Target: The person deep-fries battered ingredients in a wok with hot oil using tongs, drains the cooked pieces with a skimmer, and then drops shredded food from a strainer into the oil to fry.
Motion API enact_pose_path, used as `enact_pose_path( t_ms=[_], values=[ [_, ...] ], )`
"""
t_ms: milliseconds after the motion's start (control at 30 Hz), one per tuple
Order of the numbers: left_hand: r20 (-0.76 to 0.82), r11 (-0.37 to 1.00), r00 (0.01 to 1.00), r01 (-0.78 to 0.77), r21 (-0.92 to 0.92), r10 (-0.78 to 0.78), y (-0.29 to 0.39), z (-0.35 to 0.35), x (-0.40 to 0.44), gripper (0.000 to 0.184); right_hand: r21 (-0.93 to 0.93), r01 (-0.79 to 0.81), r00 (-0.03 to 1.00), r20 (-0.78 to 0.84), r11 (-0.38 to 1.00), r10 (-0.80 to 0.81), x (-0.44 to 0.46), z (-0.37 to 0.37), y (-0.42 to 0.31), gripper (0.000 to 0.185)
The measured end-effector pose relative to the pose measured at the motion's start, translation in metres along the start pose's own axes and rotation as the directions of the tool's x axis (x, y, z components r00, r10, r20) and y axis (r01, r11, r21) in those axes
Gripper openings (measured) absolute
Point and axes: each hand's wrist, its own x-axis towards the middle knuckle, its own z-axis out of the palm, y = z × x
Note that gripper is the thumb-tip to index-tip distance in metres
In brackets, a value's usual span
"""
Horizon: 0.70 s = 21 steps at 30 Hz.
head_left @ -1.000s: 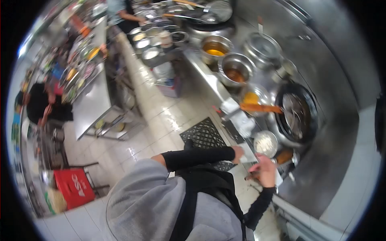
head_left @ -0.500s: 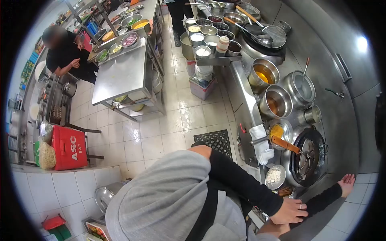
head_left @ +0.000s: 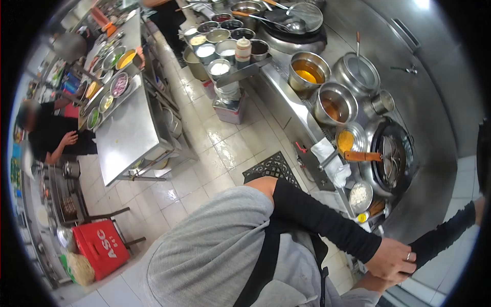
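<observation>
My left hand (head_left: 393,262), with a ring on one finger, is closed on the black sleeve (head_left: 444,239) of my right forearm, near the elbow. That arm stretches out to the right, where my right hand (head_left: 480,209) shows only in part at the dark edge of the view, its fingers hidden. Close above my left arm are a bowl of white pieces (head_left: 360,197) and a yellow-topped item (head_left: 363,217). Further up, a wok (head_left: 394,176) holds wire strainers, one with a wooden handle (head_left: 362,156).
Metal pots of orange liquid (head_left: 309,74) and brown liquid (head_left: 335,105) stand along the stove. A steel table (head_left: 128,138) and a red box (head_left: 101,249) are at the left. Beyond the table is a person in black (head_left: 56,130). Another person stands at the top.
About a second ago both hands were low by the counter. My right arm has since stretched out rightward, and my left hand has taken hold of its sleeve. The view has tilted.
</observation>
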Motion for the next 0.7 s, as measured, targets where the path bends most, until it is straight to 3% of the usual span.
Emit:
enact_pose_path(
  t_ms=[67,133,200,267,300,367,400,433,500,533,567,633,700],
  values=[
    [-0.092,1.0,0.995,-0.022,-0.006,0.022,0.0,-0.019,0.006,0.018,-0.077,0.115,0.993,-0.032,0.99,-0.117,0.007,0.004,0.013,0.072],
    [-0.073,0.999,0.996,0.044,0.006,-0.043,0.0,-0.022,0.013,0.018,0.088,0.401,0.907,-0.179,0.912,-0.381,0.017,0.007,-0.014,0.067],
    [-0.112,0.981,0.975,0.193,0.002,-0.192,0.008,-0.013,0.027,0.018,-0.161,0.028,0.986,0.168,0.987,0.0,-0.001,0.012,-0.024,0.063],
    [-0.201,0.904,0.884,0.428,-0.01,-0.421,0.014,-0.008,0.051,0.019,-0.419,0.191,0.968,0.233,0.888,-0.098,-0.02,0.041,-0.005,0.067],
    [0.042,0.838,0.856,0.513,-0.187,-0.515,0.009,-0.013,0.062,0.02,-0.517,0.261,0.953,0.272,0.815,-0.132,-0.032,0.056,0.003,0.07],
    [0.533,0.575,0.689,0.716,-0.396,-0.491,-0.009,-0.028,0.082,0.024,-0.484,0.411,0.884,0.417,0.773,-0.21,-0.058,0.067,0.021,0.077],
    [0.507,0.567,0.702,0.708,-0.42,-0.501,-0.01,-0.026,0.085,0.031,-0.463,0.478,0.843,0.481,0.746,-0.242,-0.07,0.064,0.026,0.081],
    [0.493,0.692,0.758,0.625,-0.362,-0.427,-0.012,-0.035,0.092,0.032,-0.462,0.629,0.739,0.607,0.625,-0.294,-0.079,0.054,0.029,0.084],
    [0.483,0.88,0.838,0.408,-0.244,-0.255,-0.013,-0.054,0.107,0.034,-0.364,0.871,0.465,0.828,0.331,-0.313,-0.095,0.027,0.036,0.092],
    [0.398,0.966,0.909,0.203,-0.161,-0.124,-0.008,-0.035,0.108,0.043,-0.303,0.893,0.42,0.828,0.334,-0.373,-0.098,0.007,0.034,0.076],
    [0.331,0.966,0.925,0.233,-0.112,-0.185,0.017,-0.011,0.102,0.043,-0.238,0.913,0.372,0.821,0.332,-0.434,-0.1,-0.017,0.025,0.061],
    [0.198,0.963,0.946,0.267,-0.025,-0.257,0.049,0.018,0.088,0.045,-0.191,0.909,0.333,0.868,0.371,-0.367,-0.105,-0.027,0.031,0.052],
    [0.12,0.975,0.967,0.224,0.004,-0.223,0.033,0.011,0.076,0.046,-0.241,0.851,0.313,0.946,0.466,-0.082,-0.125,0.006,0.058,0.061]
  ],
)
